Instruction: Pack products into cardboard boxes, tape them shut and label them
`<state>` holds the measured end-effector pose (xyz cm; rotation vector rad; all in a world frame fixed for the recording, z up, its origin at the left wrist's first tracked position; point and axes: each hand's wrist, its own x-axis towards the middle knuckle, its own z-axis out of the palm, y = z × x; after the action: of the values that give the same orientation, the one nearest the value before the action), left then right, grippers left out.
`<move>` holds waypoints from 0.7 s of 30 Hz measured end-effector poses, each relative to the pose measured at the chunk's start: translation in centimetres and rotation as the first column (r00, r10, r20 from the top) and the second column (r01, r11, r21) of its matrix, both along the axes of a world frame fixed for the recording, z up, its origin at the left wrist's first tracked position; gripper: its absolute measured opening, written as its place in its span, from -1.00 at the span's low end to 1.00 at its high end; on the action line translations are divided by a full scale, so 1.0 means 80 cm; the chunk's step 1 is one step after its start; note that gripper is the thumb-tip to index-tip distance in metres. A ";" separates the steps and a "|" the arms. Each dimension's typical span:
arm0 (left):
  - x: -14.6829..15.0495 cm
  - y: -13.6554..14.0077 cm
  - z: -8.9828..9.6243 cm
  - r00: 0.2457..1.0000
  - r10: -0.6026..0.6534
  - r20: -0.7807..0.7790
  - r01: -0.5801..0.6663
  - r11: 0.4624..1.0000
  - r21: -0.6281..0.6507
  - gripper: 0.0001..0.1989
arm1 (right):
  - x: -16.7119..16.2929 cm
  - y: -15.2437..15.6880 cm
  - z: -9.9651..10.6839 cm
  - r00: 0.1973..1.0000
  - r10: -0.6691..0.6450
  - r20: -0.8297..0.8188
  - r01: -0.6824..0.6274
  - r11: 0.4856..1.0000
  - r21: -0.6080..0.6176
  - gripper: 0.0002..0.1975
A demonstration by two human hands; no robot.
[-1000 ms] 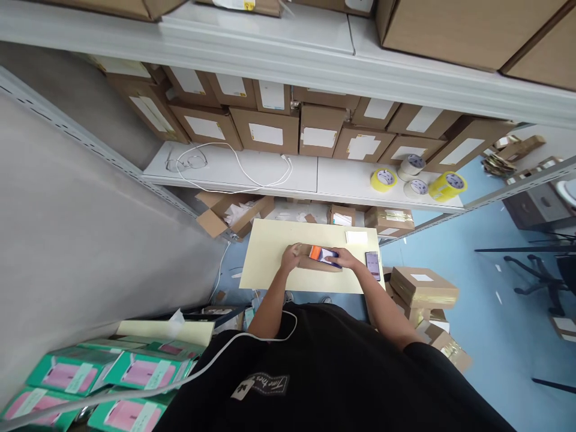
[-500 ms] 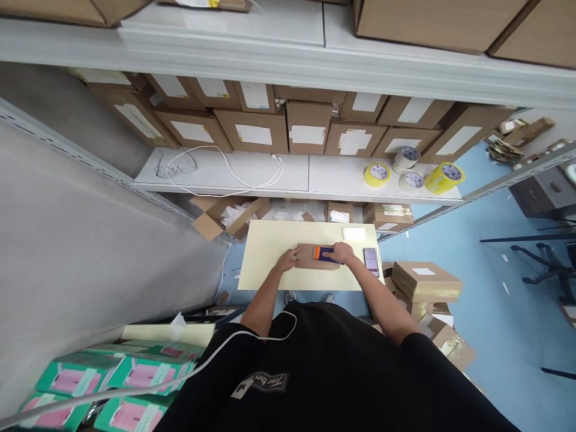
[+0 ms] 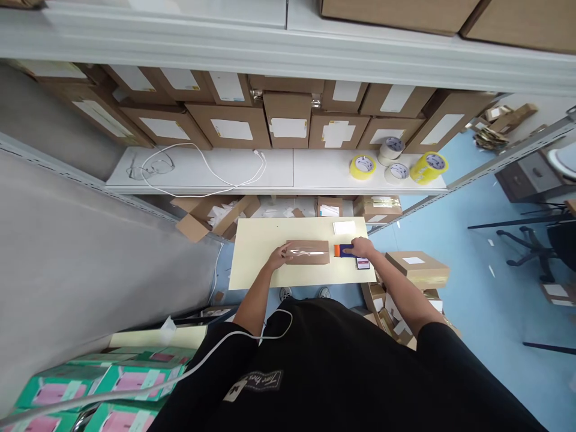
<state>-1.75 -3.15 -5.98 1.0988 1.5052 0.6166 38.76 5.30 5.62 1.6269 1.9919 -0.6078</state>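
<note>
Tape dispenser [image 3: 344,250]: moved right since the earlier frame, from on top of the box to just beyond its right end, apart from the cardboard.
Right hand [image 3: 362,247]: travelled with it, fingers closed around the blue body, the orange end pointing toward the box.
Cardboard box [image 3: 308,260]: lay flat near the middle of the worktop [image 3: 252,264], lengthwise from left to right, its top uncovered now that the tool was off it.
Clear strip [image 3: 308,252]: showed as a glossy line along the top; judging by that shine, the lengthwise taping looked largely done. Whether film ran on to the dispenser was too fine to tell.
Left hand [image 3: 279,255]: stayed at the box's left end, touching it, fingers partly spread; whether it gripped or only steadied the box could not be told.
Phone [image 3: 362,264]: now sat partly behind the right hand, where earlier it was in plainer view.
White paper [image 3: 344,228]: rested near the worktop's far edge, apart from both hands.
</note>
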 end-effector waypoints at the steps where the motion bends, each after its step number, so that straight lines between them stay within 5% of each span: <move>1: 0.001 0.000 0.004 1.000 0.016 0.007 -0.016 1.000 -0.007 -0.17 | -0.002 -0.002 -0.005 1.000 -0.009 0.005 0.009 1.000 -0.006 -0.31; 7: 0.032 -0.010 0.016 0.991 0.082 -0.103 -0.083 0.997 -0.002 -0.30 | -0.023 -0.013 -0.026 0.997 -0.076 -0.011 0.076 0.997 -0.027 -0.31; 12: 0.062 -0.019 0.002 0.923 0.339 -0.180 -0.344 0.939 0.004 -0.36 | -0.026 -0.020 -0.029 0.992 -0.123 -0.009 0.123 0.992 -0.034 -0.37; 16: 0.051 -0.016 -0.010 0.957 0.274 -0.099 -0.282 0.957 -0.074 -0.66 | -0.033 -0.025 -0.021 0.989 -0.148 0.016 0.148 0.989 -0.028 -0.42; 21: 0.005 -0.014 -0.013 0.972 0.233 -0.021 -0.234 0.969 -0.074 -0.61 | -0.064 -0.031 0.019 0.989 -0.144 -0.020 0.144 0.989 0.015 -0.40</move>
<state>-1.33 -4.25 -7.02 0.8750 1.6693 0.7091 33.67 2.84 7.11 1.7930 1.9090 -0.6640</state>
